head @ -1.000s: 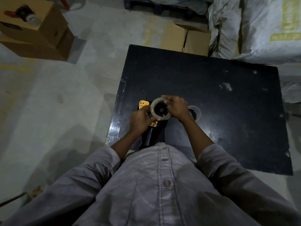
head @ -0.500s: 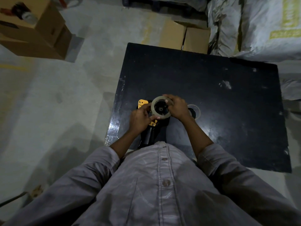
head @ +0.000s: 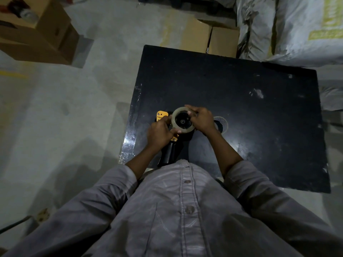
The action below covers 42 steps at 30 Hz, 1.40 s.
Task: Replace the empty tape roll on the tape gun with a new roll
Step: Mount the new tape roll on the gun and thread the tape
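A yellow and black tape gun [head: 161, 115] lies at the near left of the black table [head: 241, 101], its black handle [head: 169, 153] pointing toward me. A clear tape roll [head: 177, 127] sits over the gun's black hub. My left hand [head: 159, 133] grips the gun's body at the roll's left edge, thumb against the roll. My right hand [head: 201, 119] holds the roll from the right, fingers curled over its top rim. Just right of that hand, a thin empty ring [head: 222, 123] lies flat on the table, partly hidden.
Cardboard boxes [head: 207, 37] stand beyond the table's far edge, and more boxes [head: 37, 32] sit on the concrete floor at the far left. White woven sacks [head: 289, 28] are piled at the far right. My grey shirt fills the lower view.
The hands and roll have stayed in nearly the same place. The fingers of my right hand have shifted slightly along the roll's top rim.
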### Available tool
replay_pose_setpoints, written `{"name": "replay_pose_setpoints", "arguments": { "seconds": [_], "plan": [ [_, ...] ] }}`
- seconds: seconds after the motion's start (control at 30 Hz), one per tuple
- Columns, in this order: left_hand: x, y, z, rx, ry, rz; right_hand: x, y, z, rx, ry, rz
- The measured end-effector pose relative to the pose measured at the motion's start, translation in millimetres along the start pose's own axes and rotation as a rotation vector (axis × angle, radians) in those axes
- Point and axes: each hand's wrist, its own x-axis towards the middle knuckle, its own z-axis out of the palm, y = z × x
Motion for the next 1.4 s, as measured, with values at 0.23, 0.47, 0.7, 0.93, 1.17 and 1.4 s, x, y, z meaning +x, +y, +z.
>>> {"name": "replay_pose_setpoints", "arguments": {
  "seconds": [0.23,0.47,0.7,0.93,1.17,1.4],
  "plan": [
    [-5,2,-1,0.02,0.011,-0.013,1,-8,-1,-0.115,-0.058,-0.013],
    [-4,-1,0,-0.009,-0.027,-0.031,-10,-28,-8,-0.271,-0.04,-0.13],
    [-1,-1,4,0.032,-0.027,-0.074,-1,-4,9,-0.202,0.016,-0.092],
    [6,14,6,0.085,-0.028,-0.048,8,13,14,-0.091,0.073,-0.058],
    [7,14,5,0.104,-0.055,-0.039,3,9,15,-0.065,0.08,-0.086],
    [-13,-10,9,0.033,-0.014,-0.01,0,9,27,-0.097,0.061,-0.236]
  ]
}}
